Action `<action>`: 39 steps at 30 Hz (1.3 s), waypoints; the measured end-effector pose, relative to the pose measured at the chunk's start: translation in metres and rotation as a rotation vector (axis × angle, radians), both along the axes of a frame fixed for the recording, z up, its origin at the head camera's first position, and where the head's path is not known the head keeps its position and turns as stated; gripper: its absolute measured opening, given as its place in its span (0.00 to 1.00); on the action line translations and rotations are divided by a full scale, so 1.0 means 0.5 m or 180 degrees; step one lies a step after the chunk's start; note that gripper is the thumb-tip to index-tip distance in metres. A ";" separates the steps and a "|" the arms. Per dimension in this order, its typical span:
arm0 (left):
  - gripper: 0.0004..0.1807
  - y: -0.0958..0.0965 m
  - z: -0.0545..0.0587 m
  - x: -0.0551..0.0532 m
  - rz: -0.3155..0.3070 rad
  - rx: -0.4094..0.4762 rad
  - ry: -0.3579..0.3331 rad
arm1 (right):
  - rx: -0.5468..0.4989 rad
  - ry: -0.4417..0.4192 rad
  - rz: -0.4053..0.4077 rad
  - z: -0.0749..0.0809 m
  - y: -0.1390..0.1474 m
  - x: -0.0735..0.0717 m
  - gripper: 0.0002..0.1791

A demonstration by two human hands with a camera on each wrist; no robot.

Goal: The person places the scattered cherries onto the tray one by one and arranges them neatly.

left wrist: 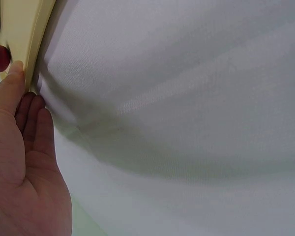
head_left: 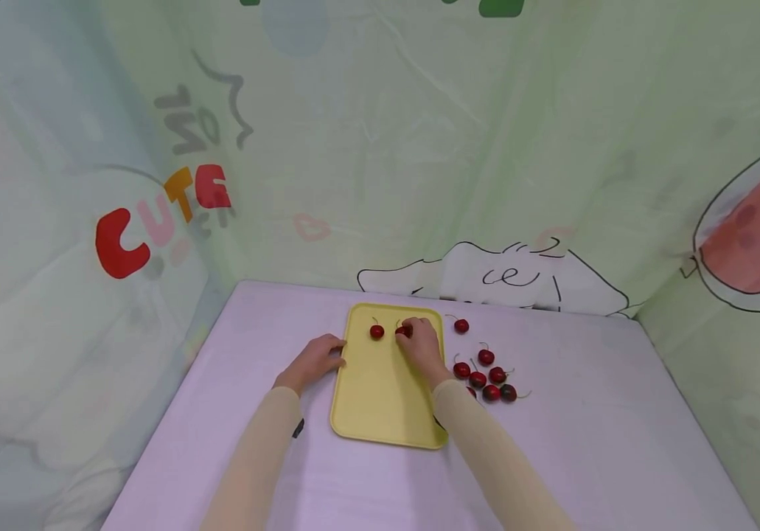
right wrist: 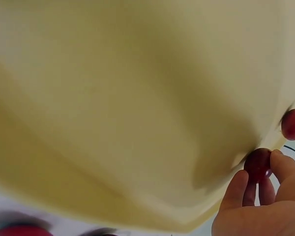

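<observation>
A yellow tray (head_left: 380, 398) lies on the table. Inside its far part sits a dark red cherry (head_left: 377, 332) with its stem upward. My right hand (head_left: 422, 348) pinches a second cherry (right wrist: 258, 165) between thumb and fingertips, just to the right of the first and low over the tray floor. At the tray's left side is my left hand (head_left: 315, 361); its thumb lies on the rim and its fingers bear against the outer side, as the left wrist view shows (left wrist: 32, 142).
Right of the tray, several loose cherries (head_left: 478, 380) lie in a cluster on the lilac tablecloth (head_left: 585, 413). One more cherry (head_left: 461, 325) lies apart near the far right corner. Printed curtains (head_left: 366, 162) hang behind the table and at both sides.
</observation>
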State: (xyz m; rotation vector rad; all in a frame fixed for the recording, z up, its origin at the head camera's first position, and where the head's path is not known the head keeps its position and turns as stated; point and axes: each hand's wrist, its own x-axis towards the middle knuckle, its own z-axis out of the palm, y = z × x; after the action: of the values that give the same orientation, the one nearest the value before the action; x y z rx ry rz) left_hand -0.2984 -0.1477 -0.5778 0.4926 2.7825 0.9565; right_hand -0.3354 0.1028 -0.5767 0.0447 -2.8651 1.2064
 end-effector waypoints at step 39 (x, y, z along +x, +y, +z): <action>0.25 0.006 0.013 0.005 0.0107 -0.0050 -0.0118 | -0.0034 -0.0003 0.0106 0.042 0.031 0.009 0.22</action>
State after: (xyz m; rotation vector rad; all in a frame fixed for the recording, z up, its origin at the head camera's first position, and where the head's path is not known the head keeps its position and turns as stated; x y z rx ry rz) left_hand -0.2960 -0.1447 -0.5715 0.4228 2.7712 0.9403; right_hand -0.3311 0.1182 -0.5558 0.0919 -2.8697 1.2276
